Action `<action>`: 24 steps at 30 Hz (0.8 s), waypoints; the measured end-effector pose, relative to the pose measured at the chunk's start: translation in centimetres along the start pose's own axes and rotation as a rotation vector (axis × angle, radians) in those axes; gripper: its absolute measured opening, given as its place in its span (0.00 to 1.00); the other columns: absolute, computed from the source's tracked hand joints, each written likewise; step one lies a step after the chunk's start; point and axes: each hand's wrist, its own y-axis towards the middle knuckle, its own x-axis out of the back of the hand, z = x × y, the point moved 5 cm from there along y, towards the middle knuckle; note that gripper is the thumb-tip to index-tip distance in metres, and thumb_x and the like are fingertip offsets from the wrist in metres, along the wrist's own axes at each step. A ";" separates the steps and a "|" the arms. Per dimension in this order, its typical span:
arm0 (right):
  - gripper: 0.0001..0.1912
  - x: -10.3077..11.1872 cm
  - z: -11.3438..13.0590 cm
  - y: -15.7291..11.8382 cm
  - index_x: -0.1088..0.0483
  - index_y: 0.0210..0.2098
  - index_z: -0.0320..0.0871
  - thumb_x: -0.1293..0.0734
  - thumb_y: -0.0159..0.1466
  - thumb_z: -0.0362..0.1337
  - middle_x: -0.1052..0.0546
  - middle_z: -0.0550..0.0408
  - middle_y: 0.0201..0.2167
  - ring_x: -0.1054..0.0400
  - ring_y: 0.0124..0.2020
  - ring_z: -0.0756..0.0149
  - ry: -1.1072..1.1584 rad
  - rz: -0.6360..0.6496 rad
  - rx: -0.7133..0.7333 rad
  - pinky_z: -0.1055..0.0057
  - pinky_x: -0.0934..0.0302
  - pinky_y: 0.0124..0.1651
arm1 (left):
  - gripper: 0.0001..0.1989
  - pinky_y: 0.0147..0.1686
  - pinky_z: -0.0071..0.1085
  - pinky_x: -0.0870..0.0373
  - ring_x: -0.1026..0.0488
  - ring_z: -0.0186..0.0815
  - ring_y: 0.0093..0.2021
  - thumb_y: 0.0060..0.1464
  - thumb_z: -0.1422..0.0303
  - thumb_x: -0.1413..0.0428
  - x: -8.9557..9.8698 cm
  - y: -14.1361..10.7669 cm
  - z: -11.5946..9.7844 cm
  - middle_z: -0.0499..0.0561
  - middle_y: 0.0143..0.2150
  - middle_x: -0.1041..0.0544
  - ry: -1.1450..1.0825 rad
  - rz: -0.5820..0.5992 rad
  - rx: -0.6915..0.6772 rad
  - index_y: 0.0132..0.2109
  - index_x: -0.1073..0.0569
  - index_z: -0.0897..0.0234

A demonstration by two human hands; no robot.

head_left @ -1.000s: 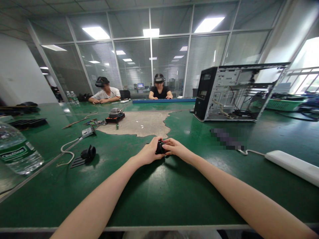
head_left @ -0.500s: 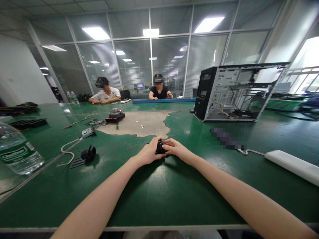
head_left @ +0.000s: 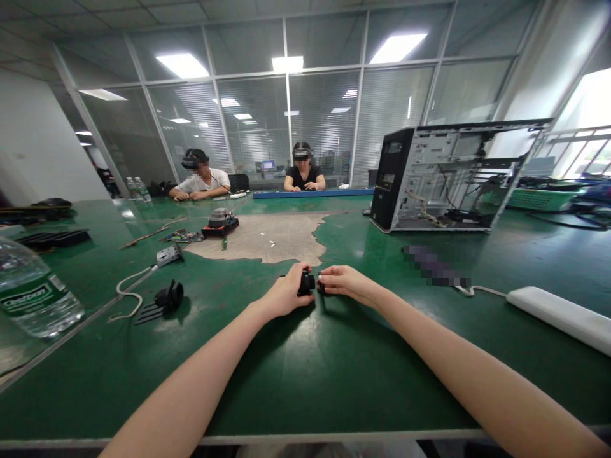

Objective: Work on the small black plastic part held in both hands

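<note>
My left hand (head_left: 286,291) is closed around a black cylindrical part (head_left: 307,284) just above the green table. Its short round end points right, out past my fingers. Opposite it, my right hand (head_left: 344,281) pinches a thin black ring-like piece (head_left: 321,284) between thumb and fingers. A narrow gap separates the two black pieces. What exactly they are, I cannot make out. Left of my hands, a similar black part with a round end and flat prongs (head_left: 168,295) lies on the table.
An open computer case (head_left: 394,181) stands at the right back. Nearby lie a white power strip (head_left: 558,312) and a blurred-out dark object (head_left: 432,266). A water bottle (head_left: 35,292) is at the left, with a cable and a small speaker-like part (head_left: 220,219) farther back. Two people sit across the table.
My right hand has moved slightly right, drawing the thin black piece away from the cylindrical part. My left hand stays in place. The person in black has lowered a hand.
</note>
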 end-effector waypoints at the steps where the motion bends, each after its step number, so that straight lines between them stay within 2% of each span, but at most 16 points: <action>1: 0.14 -0.5 -0.1 0.1 0.32 0.32 0.39 0.30 0.48 0.38 0.27 0.53 0.31 0.31 0.33 0.70 0.021 0.007 0.010 0.70 0.35 0.41 | 0.28 0.43 0.36 0.36 0.33 0.40 0.44 0.42 0.67 0.44 -0.1 0.0 0.0 0.51 0.46 0.37 0.002 -0.003 -0.004 0.50 0.46 0.59; 7: 0.14 -2.6 -0.4 0.4 0.32 0.32 0.40 0.31 0.49 0.41 0.27 0.54 0.31 0.32 0.31 0.71 0.011 -0.041 0.035 0.73 0.35 0.37 | 0.29 0.43 0.36 0.36 0.34 0.39 0.45 0.43 0.68 0.45 -0.4 0.0 0.3 0.52 0.48 0.38 0.022 -0.030 -0.027 0.51 0.48 0.60; 12: 0.15 -2.5 -0.2 0.0 0.33 0.34 0.41 0.32 0.50 0.42 0.27 0.55 0.30 0.32 0.29 0.72 -0.055 -0.097 0.113 0.73 0.35 0.34 | 0.29 0.44 0.36 0.36 0.34 0.40 0.46 0.43 0.68 0.44 -0.4 0.0 0.3 0.52 0.48 0.37 0.024 -0.034 -0.025 0.51 0.48 0.60; 17: 0.14 -2.9 0.1 -0.4 0.36 0.32 0.42 0.32 0.50 0.42 0.29 0.57 0.27 0.33 0.27 0.72 -0.100 -0.085 0.186 0.72 0.37 0.32 | 0.28 0.43 0.36 0.36 0.34 0.40 0.45 0.43 0.66 0.44 -0.2 -0.1 0.2 0.52 0.48 0.38 0.017 -0.037 -0.038 0.51 0.48 0.60; 24: 0.16 -3.1 0.4 -0.9 0.39 0.33 0.43 0.31 0.48 0.41 0.30 0.57 0.30 0.33 0.32 0.69 -0.124 -0.039 0.251 0.70 0.38 0.36 | 0.28 0.43 0.36 0.35 0.34 0.40 0.46 0.44 0.66 0.45 -0.2 -0.2 0.0 0.53 0.49 0.38 0.017 -0.042 -0.041 0.51 0.47 0.61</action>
